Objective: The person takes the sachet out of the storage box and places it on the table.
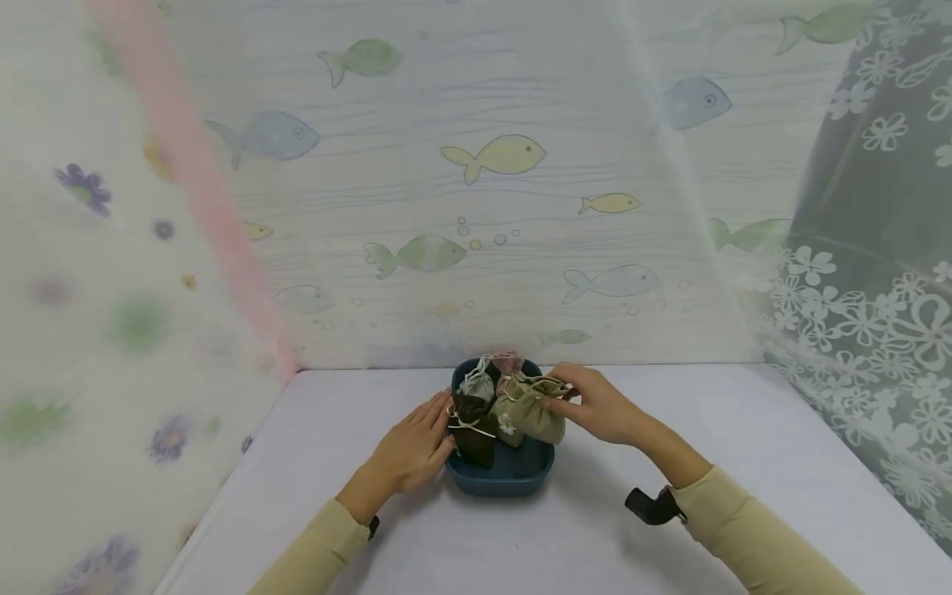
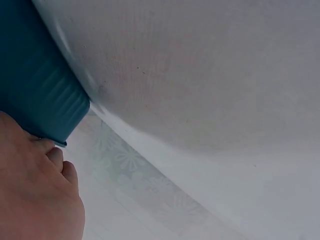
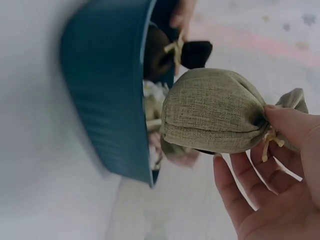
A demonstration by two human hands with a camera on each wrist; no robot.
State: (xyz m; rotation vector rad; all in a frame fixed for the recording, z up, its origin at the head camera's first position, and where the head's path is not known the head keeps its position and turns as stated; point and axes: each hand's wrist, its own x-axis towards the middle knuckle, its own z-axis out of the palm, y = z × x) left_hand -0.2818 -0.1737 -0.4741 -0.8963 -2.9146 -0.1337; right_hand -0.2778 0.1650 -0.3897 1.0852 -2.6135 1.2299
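Observation:
My right hand (image 1: pixel 598 406) pinches the gathered neck of a khaki drawstring pouch (image 3: pixel 215 112) between thumb and fingers. In the right wrist view the pouch hangs sideways over the basin's rim. Below it, partly covered, is an olive pouch with a white daisy (image 1: pixel 507 425). The blue plastic basin (image 1: pixel 500 486) also holds a dark brown pouch (image 1: pixel 474 449) tied with pale cord, a light grey pouch (image 1: pixel 477 385) and a pink pouch (image 1: pixel 508 364). Fingers extended, my left hand (image 1: pixel 411 446) rests against the basin's left side, right at the rim.
The basin stands on a white-covered table (image 1: pixel 357 545). Behind hangs a pale curtain with fish prints (image 1: pixel 476 207), with a flower-printed sheet (image 1: pixel 97 330) on the left and white lace-like flowers (image 1: pixel 863 322) on the right. A black wrist-worn device (image 1: pixel 651 506) sits below the right wrist.

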